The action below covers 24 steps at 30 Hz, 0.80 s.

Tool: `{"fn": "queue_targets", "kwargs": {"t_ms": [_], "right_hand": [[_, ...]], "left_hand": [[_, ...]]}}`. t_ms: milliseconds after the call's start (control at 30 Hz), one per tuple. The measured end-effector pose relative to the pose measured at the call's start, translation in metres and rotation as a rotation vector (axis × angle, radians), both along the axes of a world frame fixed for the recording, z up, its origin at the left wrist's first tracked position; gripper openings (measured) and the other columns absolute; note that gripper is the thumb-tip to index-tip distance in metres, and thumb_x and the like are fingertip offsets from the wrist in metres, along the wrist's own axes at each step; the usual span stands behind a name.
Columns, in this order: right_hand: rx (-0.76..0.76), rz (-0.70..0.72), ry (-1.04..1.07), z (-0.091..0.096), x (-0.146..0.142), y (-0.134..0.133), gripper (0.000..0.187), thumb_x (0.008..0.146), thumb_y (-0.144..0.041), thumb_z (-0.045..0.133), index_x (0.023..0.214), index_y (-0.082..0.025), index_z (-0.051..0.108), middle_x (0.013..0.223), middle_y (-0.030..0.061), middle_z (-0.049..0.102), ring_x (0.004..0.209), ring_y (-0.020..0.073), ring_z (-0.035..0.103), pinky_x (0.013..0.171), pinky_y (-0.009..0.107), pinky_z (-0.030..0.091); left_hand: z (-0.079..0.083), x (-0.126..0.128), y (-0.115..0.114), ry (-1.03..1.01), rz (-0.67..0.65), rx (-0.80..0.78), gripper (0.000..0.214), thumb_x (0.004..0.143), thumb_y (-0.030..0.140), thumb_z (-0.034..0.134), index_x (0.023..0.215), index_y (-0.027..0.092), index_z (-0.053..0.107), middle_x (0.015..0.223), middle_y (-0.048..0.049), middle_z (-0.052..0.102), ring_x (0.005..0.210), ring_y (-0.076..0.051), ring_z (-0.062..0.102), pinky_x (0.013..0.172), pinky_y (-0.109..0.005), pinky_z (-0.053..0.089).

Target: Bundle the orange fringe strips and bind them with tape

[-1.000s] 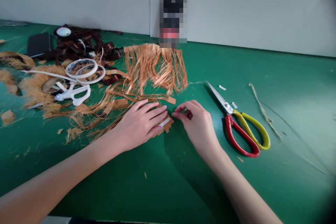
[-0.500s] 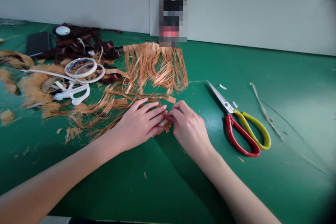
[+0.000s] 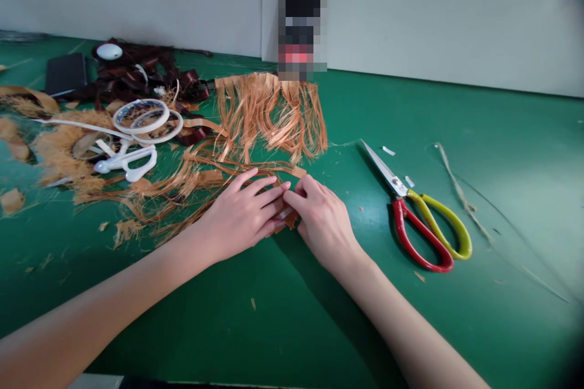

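Observation:
My left hand point(image 3: 241, 213) lies over a brown ribbon strip with long frayed threads, its fingers stretched out and pressing down on it. Close against its fingertips, my right hand point(image 3: 322, 216) is closed in a pinch at the strip's end; what the fingertips grip is hidden. A short bit of white tape point(image 3: 285, 214) shows on the ribbon end point(image 3: 291, 220) between the hands. Just beyond the fingers lies another frayed ribbon piece point(image 3: 298, 171). Farther back, a fringe of orange-brown threads point(image 3: 269, 112) is spread on the table.
Large scissors point(image 3: 410, 206) with red and yellow handles lie at right, beside loose strands point(image 3: 460, 191). At left are tape rolls point(image 3: 141, 117), white scissors point(image 3: 132, 161), dark ribbon point(image 3: 159, 76) and a black flat object point(image 3: 66, 73). A pale wall point(image 3: 433, 12) bounds the green table point(image 3: 219, 322).
My right hand has shifted slightly left, its fingertips now overlapping the left fingertips. My left hand stays pressed on the ribbon.

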State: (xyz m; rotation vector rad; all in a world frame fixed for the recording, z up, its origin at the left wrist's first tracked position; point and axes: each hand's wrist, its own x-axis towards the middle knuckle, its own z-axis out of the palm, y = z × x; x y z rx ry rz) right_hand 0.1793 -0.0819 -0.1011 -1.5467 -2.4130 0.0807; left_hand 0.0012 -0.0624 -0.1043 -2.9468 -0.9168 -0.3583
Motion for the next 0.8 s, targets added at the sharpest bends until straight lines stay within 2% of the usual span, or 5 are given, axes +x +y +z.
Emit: {"fn": "queue_targets", "kwargs": {"t_ms": [133,300,433,633,800], "right_hand": [[-0.086,-0.031,0.134,-0.004,0.002,0.001,0.031,0.072,0.002,0.042,0.083,-0.019,0.062,0.081,0.004,0.05,0.068,0.0148,0.045,0.059,0.025,0.036],[-0.197,-0.074,0.359,-0.003,0.005,0.002,0.029,0.076,0.0,0.04,0.078,-0.02,0.061,0.076,0.0013,0.045,0.064,0.0132,0.045,0.058,0.023,0.037],[-0.263,-0.112,0.471,0.002,0.011,0.003,0.026,0.073,0.002,0.042,0.071,-0.019,0.058,0.074,0.0001,0.047,0.065,0.012,0.047,0.059,0.022,0.037],[-0.232,-0.225,0.495,0.009,0.014,0.001,0.022,0.075,-0.001,0.05,0.07,-0.018,0.062,0.073,-0.0001,0.051,0.062,0.011,0.048,0.058,0.023,0.038],[-0.154,-0.175,0.38,0.006,0.009,-0.003,0.025,0.079,-0.002,0.047,0.074,-0.019,0.064,0.081,0.0029,0.058,0.066,0.0128,0.053,0.059,0.025,0.039]], "left_hand": [[0.0,0.0,0.001,-0.007,-0.002,-0.012,0.033,0.097,0.031,0.04,0.121,0.017,0.058,0.133,-0.0052,0.056,0.123,-0.027,0.05,0.108,-0.052,0.03],[-0.001,0.0,0.001,-0.022,-0.004,-0.013,0.035,0.097,0.033,0.041,0.124,0.018,0.058,0.131,-0.0066,0.058,0.122,-0.026,0.051,0.108,-0.052,0.031],[-0.001,-0.001,0.001,-0.025,-0.008,-0.012,0.035,0.097,0.032,0.041,0.126,0.019,0.056,0.135,-0.0071,0.054,0.124,-0.027,0.049,0.108,-0.053,0.03],[-0.001,-0.001,0.001,0.005,-0.004,-0.022,0.037,0.098,0.034,0.037,0.128,0.018,0.054,0.138,-0.0051,0.051,0.126,-0.027,0.047,0.108,-0.052,0.029],[-0.001,-0.001,0.0,-0.003,-0.003,-0.024,0.037,0.098,0.032,0.038,0.127,0.017,0.054,0.138,-0.0048,0.051,0.125,-0.027,0.048,0.109,-0.051,0.029]]}}
